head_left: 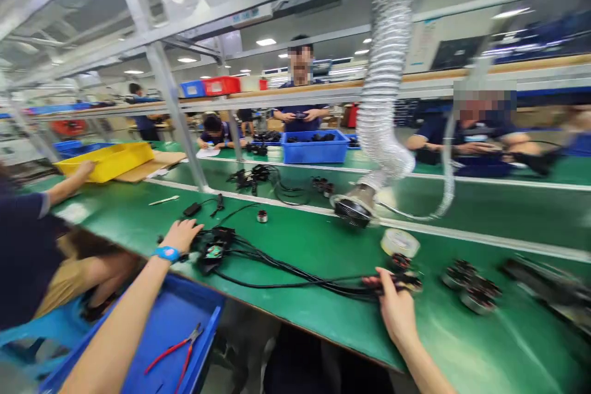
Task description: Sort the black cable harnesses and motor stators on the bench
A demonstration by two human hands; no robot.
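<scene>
From here I see a green counter (498, 345) carrying a bundled black cable harness (295, 280), a roll of clear tape (400, 243), and small black-and-silver motors (471, 287) off to the right.

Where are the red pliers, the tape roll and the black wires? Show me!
Red pliers (166, 354): head view, on a red handle.
Tape roll (400, 242): head view, on its top.
Black wires (295, 287): head view, on the middle of the bundle.

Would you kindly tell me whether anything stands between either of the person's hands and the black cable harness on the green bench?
Nothing visible does. The left hand rests directly on the bunched connector end of the black cable harness, and the right hand holds its far end, with nothing between.
</scene>
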